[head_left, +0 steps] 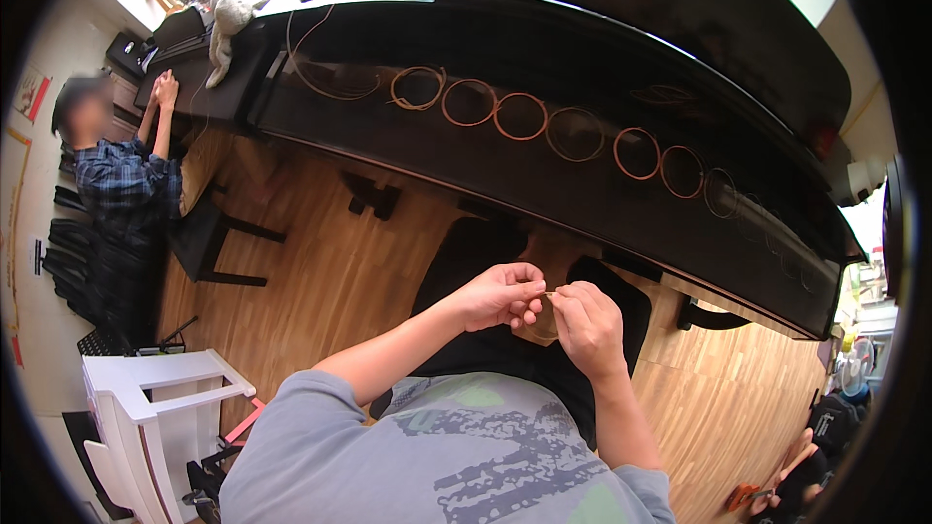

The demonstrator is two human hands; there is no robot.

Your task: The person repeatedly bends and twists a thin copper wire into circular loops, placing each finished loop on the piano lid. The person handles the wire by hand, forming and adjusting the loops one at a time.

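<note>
My left hand (500, 297) and my right hand (590, 327) meet above my lap, each with its fingers pinched together. Between them is a coiled string (537, 339), thin and golden, whose loop hangs below the fingertips and is partly hidden by them. Beyond my hands, a row of coiled wire-like strings lies on the long glossy black piano (437, 157). A pale coil (392, 89) and copper-coloured coils (495, 118) are on the left. Another copper coil (616, 157) is farther right, followed by darker, thinner coils that are hard to make out.
At the left, another person (126, 175) sits by a dark desk, hands together. A black stool (218, 247) and a white wooden frame (180, 383) stand on that side. A grey plush toy (228, 19) rests at the piano's far left end. Wooden floor (311, 262) surrounds my seat.
</note>
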